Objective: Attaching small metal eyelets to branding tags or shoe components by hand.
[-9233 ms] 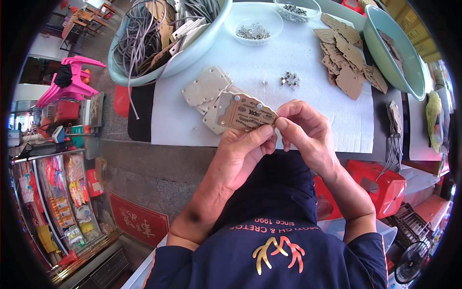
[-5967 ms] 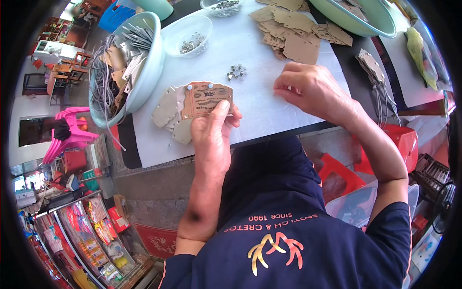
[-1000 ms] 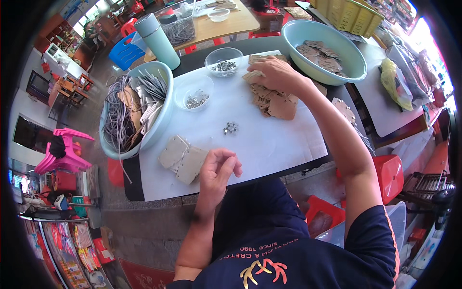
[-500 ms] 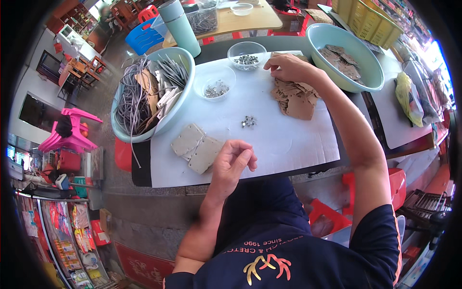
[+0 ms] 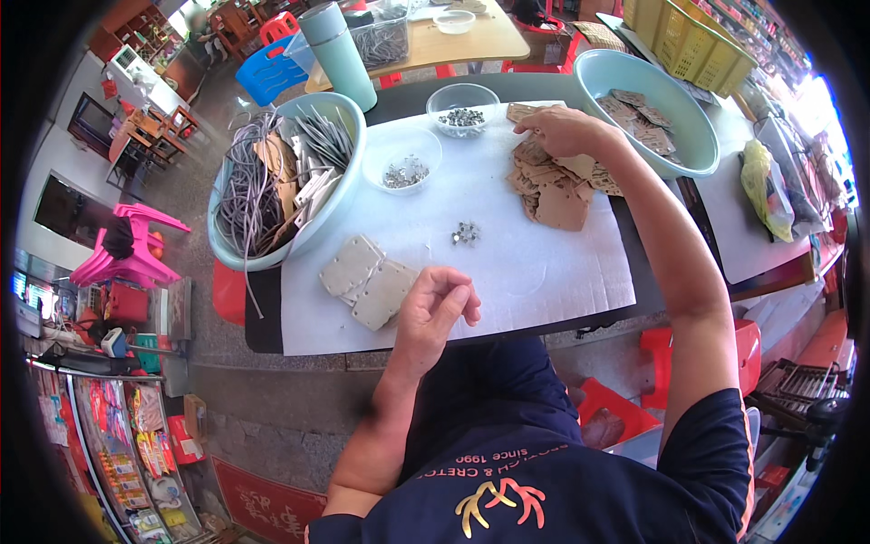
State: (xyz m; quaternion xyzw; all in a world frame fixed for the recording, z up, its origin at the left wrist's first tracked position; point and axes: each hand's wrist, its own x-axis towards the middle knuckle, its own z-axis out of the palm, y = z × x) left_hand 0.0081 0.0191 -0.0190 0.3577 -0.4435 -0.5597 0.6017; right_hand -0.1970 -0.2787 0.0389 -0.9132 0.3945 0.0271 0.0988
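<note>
My right hand (image 5: 566, 132) is stretched far out over a heap of thin brown plates (image 5: 560, 205). Its fingers curve downward, somewhat apart, by the upper part of the heap; the fingertips are partly hidden. My left hand (image 5: 437, 310) rests near the table's front edge, thumb against curled fingers, and whatever it may hold is out of sight. Beside it lie a few overlapping grey plates (image 5: 381, 292) with small holes around their edges. A little cluster of shiny metal pieces (image 5: 466, 234) sits on the white sheet (image 5: 544, 281) between the hands.
Two clear bowls (image 5: 462, 98) with small metal parts stand at the back. To the left, a light-blue basin (image 5: 355, 172) holds grey cords and plates; another basin (image 5: 698, 161) at the right holds brown plates. A pale green bottle (image 5: 343, 63) stands behind the left basin.
My right hand has moved slightly to the right and nearer the brown heap, uncovering a brown plate at its far end. My left hand stays in place.
</note>
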